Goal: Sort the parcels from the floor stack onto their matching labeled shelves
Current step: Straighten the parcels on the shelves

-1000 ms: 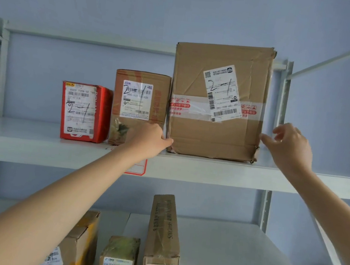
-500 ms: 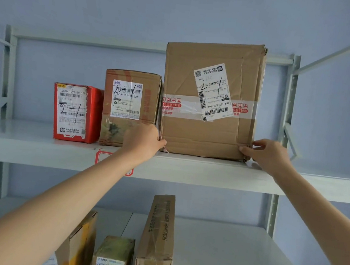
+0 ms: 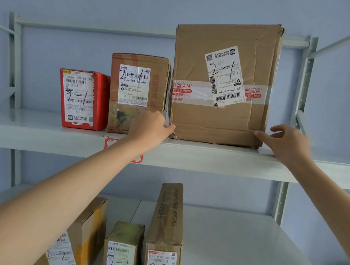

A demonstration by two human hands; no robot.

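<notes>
A large brown parcel (image 3: pixel 214 123) with a label marked 2-1 stands on the upper shelf (image 3: pixel 210 158), leaning slightly. My left hand (image 3: pixel 150 127) is at its lower left corner, with the thumb tip against the corner. Its fingers are hidden behind the back of the hand. My right hand (image 3: pixel 286 143) is at the lower right corner. Its thumb touches the parcel's edge and its fingers are spread loosely off the cardboard.
Left of the big parcel stand a medium brown parcel (image 3: pixel 136 84) and a red parcel (image 3: pixel 81 100), both marked 2-1. A red-framed shelf label (image 3: pixel 111 144) is partly behind my left arm. The lower shelf (image 3: pixel 245 238) holds three parcels marked 2-2 (image 3: pixel 167 218). A shelf upright (image 3: pixel 303 92) stands at right.
My right hand came in from the right to the parcel's lower right corner, then eased its fingers off so only the thumb touches. My left hand stayed at the lower left corner.
</notes>
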